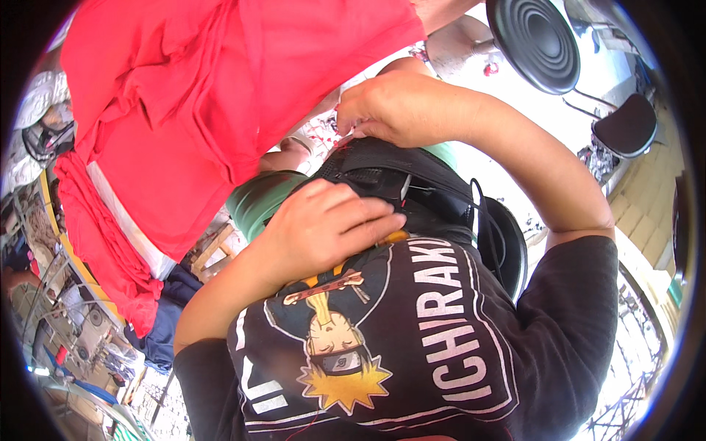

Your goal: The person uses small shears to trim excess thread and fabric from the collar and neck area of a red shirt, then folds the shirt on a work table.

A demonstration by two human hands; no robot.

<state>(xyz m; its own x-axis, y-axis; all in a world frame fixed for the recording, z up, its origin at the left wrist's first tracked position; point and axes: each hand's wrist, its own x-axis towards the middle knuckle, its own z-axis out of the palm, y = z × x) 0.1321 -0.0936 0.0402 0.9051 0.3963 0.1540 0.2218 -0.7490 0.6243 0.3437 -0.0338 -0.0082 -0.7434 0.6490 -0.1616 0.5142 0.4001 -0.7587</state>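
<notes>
A black bag (375,175) with mesh patches and a zipped edge lies across my lap, against the front of my black printed T-shirt (397,316). My right hand (401,109) reaches over from the right and is closed at the bag's far end, thumb and fingers bent together at its edge. Across the bag's near side lies my left hand (327,224), back up, its fingers stretched out to the right. What is under its palm is hidden. A black cord (485,213) loops from the bag's right side.
Red cloth (191,95) spreads over the upper left and hangs down beside a dark blue cloth (165,316). Black round stools (535,44) stand at the upper right. Cluttered metal items (95,316) fill the left edge. Wooden boards (643,198) lie at the right.
</notes>
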